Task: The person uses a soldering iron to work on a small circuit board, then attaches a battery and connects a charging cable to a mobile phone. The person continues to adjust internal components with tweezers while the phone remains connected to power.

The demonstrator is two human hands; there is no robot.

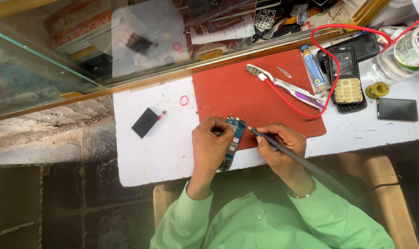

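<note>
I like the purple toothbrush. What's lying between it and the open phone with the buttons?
In the head view, a small blue-and-white tube and a loop of red wire lie between the toothbrush and the phone.

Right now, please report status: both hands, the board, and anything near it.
Left hand grips circuit board over red mat. Right hand holds soldering iron, tip at board's top edge. Toothbrush and red wire lie apart.

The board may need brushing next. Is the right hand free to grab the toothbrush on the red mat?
Probably not at once: the right hand grips a soldering iron. The toothbrush lies uncovered on the red mat, though a red wire crosses its handle end.
</note>
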